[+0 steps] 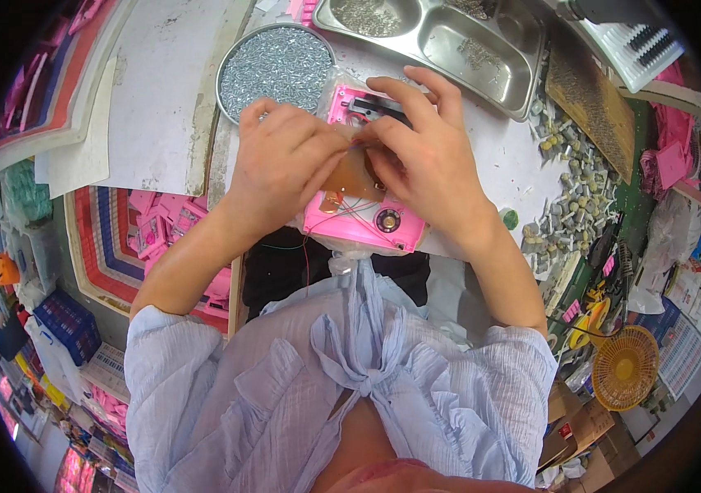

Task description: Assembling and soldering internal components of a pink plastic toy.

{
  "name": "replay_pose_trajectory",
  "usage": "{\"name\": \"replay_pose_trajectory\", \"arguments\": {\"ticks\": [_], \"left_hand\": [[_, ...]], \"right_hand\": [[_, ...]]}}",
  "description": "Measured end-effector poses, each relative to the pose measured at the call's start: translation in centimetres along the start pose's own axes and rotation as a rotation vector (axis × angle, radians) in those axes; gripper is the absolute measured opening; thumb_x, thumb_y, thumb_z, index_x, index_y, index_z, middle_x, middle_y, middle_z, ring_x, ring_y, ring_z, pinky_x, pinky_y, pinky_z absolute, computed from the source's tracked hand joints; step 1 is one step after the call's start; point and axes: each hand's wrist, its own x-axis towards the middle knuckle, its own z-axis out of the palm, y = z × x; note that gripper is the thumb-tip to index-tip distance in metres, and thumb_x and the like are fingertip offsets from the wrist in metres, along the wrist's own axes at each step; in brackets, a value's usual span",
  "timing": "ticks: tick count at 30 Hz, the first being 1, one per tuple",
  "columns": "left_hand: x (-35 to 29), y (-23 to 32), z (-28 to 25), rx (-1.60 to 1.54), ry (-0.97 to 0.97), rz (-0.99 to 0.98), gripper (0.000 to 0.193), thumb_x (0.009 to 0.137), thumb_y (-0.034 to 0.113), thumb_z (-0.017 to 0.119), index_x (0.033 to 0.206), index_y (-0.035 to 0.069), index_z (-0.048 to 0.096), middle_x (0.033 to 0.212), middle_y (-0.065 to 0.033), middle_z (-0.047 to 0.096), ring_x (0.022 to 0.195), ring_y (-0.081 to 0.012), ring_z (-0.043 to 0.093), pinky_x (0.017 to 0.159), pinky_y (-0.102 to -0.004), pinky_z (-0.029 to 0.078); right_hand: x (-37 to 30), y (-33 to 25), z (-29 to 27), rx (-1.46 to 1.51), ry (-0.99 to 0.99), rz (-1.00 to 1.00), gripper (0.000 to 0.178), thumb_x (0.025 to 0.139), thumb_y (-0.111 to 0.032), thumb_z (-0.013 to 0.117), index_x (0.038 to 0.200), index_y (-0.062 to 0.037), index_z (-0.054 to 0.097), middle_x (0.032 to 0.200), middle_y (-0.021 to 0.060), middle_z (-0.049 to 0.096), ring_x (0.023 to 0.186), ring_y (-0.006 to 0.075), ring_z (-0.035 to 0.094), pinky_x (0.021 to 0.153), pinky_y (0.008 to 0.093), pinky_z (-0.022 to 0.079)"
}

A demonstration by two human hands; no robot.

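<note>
In front of me lies a pink plastic housing (322, 223) with thin wires and a small round black part (387, 219) near its lower edge. A brown circuit board (350, 177) is tilted over the housing's middle. My left hand (285, 156) is closed, its fingertips pinching at the board's upper edge. From the other side, my right hand (433, 156) is closed with thumb and index finger at the board, its other fingers raised. The fingertips meet, and what lies exactly between them is hidden. A black strip-like part (379, 109) sits at the housing's far end.
A round tin of small metal screws (276, 70) stands at the far left. Behind is a steel compartment tray (511, 86) with small parts. Many small metal parts (568, 189) lie loose to the right. A striped sack (104, 238) of pink housings stands left.
</note>
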Motion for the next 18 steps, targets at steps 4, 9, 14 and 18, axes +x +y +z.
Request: {"name": "replay_pose_trajectory", "arguments": {"ticks": [4,9,14,18], "left_hand": [[-0.2,-1.3,-0.4,-0.084,0.001,-0.082,0.022,0.082,0.014,0.077,0.102,0.011,0.07,0.092,-0.0002,0.066,0.089,-0.0202,0.062,0.091,-0.0424,0.038],[-0.4,-0.9,-0.3,-0.463,-0.005,-0.465,0.027,0.087,0.009,0.076,0.111,0.004,0.065,0.094,-0.0056,0.068,0.087,-0.0187,0.066,0.081,-0.0342,0.049],[-0.3,-1.1,0.2,-0.669,0.048,-0.572,0.03,0.09,0.008,0.075,0.116,0.0,0.061,0.095,-0.0076,0.069,0.088,-0.0132,0.066,0.076,-0.0281,0.052],[-0.5,-1.3,0.4,-0.72,0.095,-0.607,0.034,0.089,0.008,0.076,0.118,0.0,0.06,0.099,-0.0088,0.067,0.089,-0.0141,0.064,0.078,-0.0283,0.051]], "right_hand": [[0.6,-0.2,1.1,-0.036,0.013,-0.049,0.02,0.071,-0.01,0.078,0.089,-0.0052,0.071,0.128,0.0113,0.063,0.127,0.0415,0.05,0.095,0.0516,0.049],[1.0,-0.5,2.0,-0.087,0.054,-0.065,0.018,0.072,-0.011,0.076,0.086,-0.002,0.07,0.121,0.0112,0.066,0.123,0.0392,0.054,0.096,0.051,0.049],[1.4,-0.5,2.6,-0.146,0.097,-0.103,0.018,0.071,-0.012,0.073,0.085,-0.0004,0.069,0.118,0.0114,0.067,0.12,0.0371,0.057,0.096,0.0503,0.049],[1.4,-0.4,2.6,-0.128,0.104,-0.143,0.02,0.069,-0.012,0.073,0.085,-0.0008,0.069,0.117,0.0103,0.067,0.119,0.0365,0.057,0.095,0.0495,0.05]]}}
